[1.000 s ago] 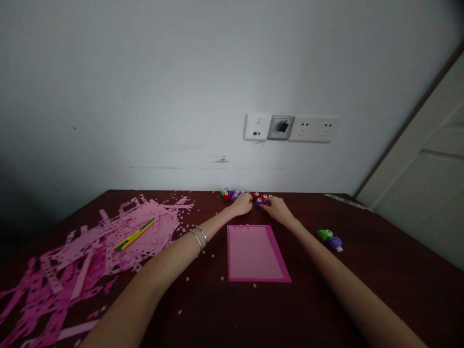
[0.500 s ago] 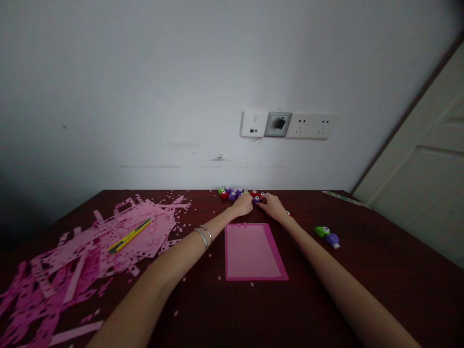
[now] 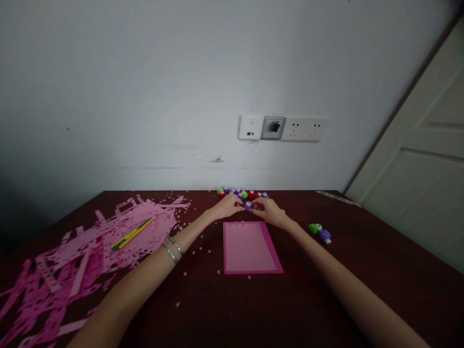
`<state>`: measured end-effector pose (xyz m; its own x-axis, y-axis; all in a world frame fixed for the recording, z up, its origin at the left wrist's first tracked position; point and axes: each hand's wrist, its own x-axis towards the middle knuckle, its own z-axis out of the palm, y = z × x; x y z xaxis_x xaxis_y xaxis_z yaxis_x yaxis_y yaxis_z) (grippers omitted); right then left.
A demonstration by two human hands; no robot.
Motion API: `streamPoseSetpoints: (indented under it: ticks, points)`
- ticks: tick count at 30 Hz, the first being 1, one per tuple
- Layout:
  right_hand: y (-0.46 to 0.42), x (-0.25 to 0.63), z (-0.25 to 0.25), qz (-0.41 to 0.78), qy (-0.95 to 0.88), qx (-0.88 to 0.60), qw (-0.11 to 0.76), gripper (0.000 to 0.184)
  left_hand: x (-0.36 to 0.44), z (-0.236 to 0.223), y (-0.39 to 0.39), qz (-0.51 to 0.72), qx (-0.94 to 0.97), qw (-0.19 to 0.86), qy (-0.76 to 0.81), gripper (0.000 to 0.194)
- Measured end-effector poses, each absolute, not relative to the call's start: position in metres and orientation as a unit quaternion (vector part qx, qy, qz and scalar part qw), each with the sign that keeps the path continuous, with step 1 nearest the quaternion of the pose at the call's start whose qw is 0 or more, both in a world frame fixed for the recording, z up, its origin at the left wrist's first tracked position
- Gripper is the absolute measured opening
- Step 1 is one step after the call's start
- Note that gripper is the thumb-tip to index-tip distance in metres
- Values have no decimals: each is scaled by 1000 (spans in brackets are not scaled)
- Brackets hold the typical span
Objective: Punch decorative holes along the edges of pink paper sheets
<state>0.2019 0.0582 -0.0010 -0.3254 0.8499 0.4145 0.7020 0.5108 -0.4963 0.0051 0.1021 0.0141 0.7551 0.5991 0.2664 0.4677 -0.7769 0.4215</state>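
A small purple craft punch (image 3: 248, 206) with a white top sits between my two hands near the far edge of the table. My left hand (image 3: 229, 207), with bracelets on its wrist, has its fingertips closed against the punch's left side. From the right, my right hand (image 3: 269, 211) pinches the same punch. Just behind them stands a row of similar punches in red (image 3: 251, 194), green (image 3: 245, 195) and purple, partly hidden by my fingers. In front of my hands lie stacked pink paper sheets (image 3: 250, 249), light on darker pink.
Punched pink paper scraps (image 3: 87, 251) pile up on the left, with a yellow utility knife (image 3: 131, 234) on top. A green punch (image 3: 314, 228) and a purple punch (image 3: 325, 236) lie at the right. A ruler-like strip (image 3: 338, 197) rests by the wall. Tiny paper cutouts dot the table.
Both hands have drawn a little toward me with the purple punch between them, away from the row. My left hand has shifted left, uncovering more of the row.
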Motion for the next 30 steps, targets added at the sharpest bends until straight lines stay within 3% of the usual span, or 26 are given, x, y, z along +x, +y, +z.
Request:
streamPoseSetpoints:
  ticks: [11,25,30]
  points:
    - [37,199,-10,188,-824,-450,288,23,-23,17,37,71,921,54,380,31]
    - [38,204,-12,182,-828,-456,272,22,-27,11,49,63,913,129,382,25]
    - [37,204,-11,177,-828,-456,273,22,-29,19,39,54,925,100,362,36]
